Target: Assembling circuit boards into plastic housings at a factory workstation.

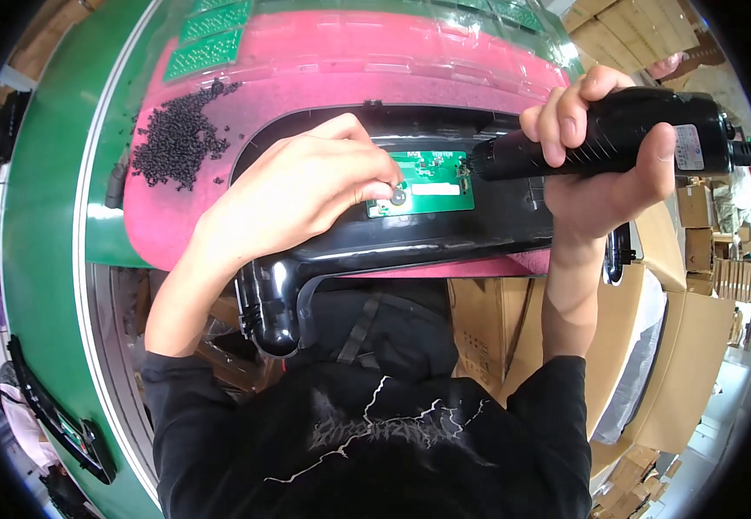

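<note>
A green circuit board [434, 203] lies in a long, curved black plastic housing [410, 238] in front of me. My left hand [293, 186] is over the board's left end, thumb and fingertips pinched together beside a small round dark part. Whether anything small is between those fingertips I cannot make out. My right hand [596, 203] is wrapped round a black corded electric screwdriver [514, 157], held nearly level. Its narrow end points left at the board's right edge; whether it touches there I cannot tell.
The housing rests on a pink mat [161, 229] with a heap of small black screws [176, 143] at left. Clear plastic trays [375, 43] and more green boards [202, 54] stand behind. Cardboard boxes [687, 372] are at right; another black housing [60, 415] lies on the green bench at left.
</note>
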`<state>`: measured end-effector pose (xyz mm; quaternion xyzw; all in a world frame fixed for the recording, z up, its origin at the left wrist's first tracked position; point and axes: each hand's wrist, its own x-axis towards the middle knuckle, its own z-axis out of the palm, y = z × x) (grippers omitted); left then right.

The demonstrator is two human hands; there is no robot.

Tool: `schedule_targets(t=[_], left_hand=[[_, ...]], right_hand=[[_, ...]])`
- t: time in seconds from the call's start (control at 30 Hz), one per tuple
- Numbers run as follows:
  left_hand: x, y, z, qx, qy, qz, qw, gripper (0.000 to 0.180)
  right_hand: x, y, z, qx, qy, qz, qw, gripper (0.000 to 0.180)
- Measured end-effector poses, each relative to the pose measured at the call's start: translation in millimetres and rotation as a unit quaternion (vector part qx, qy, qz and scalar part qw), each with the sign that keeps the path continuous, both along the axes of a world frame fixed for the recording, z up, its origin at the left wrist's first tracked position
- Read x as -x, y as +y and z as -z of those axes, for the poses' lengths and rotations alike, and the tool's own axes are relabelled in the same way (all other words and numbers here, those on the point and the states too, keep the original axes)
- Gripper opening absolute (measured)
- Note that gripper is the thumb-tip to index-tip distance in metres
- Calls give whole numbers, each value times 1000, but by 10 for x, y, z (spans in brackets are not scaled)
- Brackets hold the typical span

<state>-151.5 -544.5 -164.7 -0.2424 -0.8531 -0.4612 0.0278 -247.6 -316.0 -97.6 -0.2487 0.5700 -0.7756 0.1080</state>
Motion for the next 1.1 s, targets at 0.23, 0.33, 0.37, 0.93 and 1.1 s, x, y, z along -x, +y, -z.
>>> schedule_targets(t=[0.23, 0.33, 0.37, 0.93, 1.1], left_hand=[[63, 102, 77, 36, -26, 13, 999, 13], [118, 130, 120, 61, -37, 15, 997, 13], [129, 148, 123, 59, -42, 17, 997, 13], [-10, -70, 84, 59, -18, -10, 998, 15], [-61, -150, 98, -40, 54, -4, 998, 16]], right_hand=[[79, 54, 124, -9, -3, 1, 1000, 62], [145, 73, 147, -22, -24, -17, 999, 62], [167, 88, 174, -23, -29, -16, 999, 62], [-76, -248, 160, 26, 25, -50, 998, 60], [-366, -417, -82, 148, -44, -110, 982, 52]])
